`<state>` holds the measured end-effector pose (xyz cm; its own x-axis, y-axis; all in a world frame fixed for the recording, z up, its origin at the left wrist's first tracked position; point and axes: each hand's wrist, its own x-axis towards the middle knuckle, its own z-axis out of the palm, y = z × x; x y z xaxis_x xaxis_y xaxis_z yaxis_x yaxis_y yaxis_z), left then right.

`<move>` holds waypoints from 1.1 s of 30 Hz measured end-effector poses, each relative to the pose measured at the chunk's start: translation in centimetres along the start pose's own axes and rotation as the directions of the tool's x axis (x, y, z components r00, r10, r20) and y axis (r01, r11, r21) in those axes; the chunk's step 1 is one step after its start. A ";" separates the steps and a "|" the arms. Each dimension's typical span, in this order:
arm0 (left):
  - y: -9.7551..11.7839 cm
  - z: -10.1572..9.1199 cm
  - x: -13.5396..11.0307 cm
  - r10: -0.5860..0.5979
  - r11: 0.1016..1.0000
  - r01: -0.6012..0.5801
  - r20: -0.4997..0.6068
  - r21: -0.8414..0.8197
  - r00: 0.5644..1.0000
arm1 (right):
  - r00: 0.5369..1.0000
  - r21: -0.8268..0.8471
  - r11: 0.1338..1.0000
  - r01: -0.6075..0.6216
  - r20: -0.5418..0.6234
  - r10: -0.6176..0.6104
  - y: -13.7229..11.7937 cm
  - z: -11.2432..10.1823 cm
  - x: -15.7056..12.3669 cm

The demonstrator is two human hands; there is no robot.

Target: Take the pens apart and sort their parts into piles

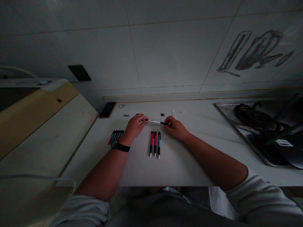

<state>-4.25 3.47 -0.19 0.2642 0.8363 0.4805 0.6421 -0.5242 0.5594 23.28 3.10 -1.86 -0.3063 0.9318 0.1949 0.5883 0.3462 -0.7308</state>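
With the left hand (137, 126) and the right hand (174, 128), I am holding a white-and-black pen (155, 121) level between two narrow pinches, one at either end. Its white middle is showing in the gap, and its black section is lying toward the right hand (the fingers are partly covering both ends, so from this distance I cannot tell whether it is complete). The pen is hovering over the middle of the surface (180, 170), nearer the far edge than the near edge.

Just below it, three pens, namely a red pen (151, 143), a second red pen (155, 143) and a blue pen (158, 145), are lying side by side, their tips pointing toward the near edge. I am judging these three as finished, since each is looking whole.

Other pieces are lying apart, and I am counting them as unused. A row of red and blue barrels (115, 137) is resting by the left wrist, toward the left edge. Small springs (126, 115), small dark pieces (162, 114) and a slim white strip (173, 113) are lying along the far edge (too small to identify closely). The work is thus appearing partway through.

Farther out, a phone (107, 110) is lying at the far left corner, and a stove (251, 143) is occupying the right end.
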 end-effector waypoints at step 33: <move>-1.1 0.3 0.2 -0.292 0.916 0.295 0.052 -0.273 0.955 | 0.996 -0.397 0.917 0.028 -0.064 -0.058 -0.1 -1.3 -0.2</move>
<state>-4.74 4.25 -0.93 0.1026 0.9600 0.2604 0.4694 -0.2775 0.8382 24.24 2.99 -0.98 -0.2913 0.9154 0.2780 0.8283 0.3867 -0.4055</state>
